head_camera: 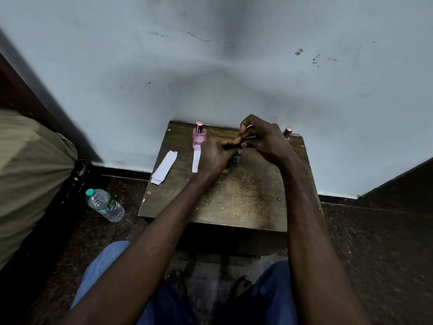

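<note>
Over the table (234, 202), left hand (214, 157) and right hand (263, 140) meet with curled fingertips (pinching what, I cannot tell), beside a strip (196, 161).

Narrow white paper strip (196, 160) lay flat, pointing to 12 o'clock, pink-capped perfume bottle (199, 134) stood upright at its 12 o'clock end

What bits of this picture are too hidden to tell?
Head view only:
1. Whether the left hand and right hand hold anything: curled fingers cover it.
2. Blue thing under them: mostly hidden by the hands.
3. Pink cap by the wall: its bottle is behind the right hand.
</note>
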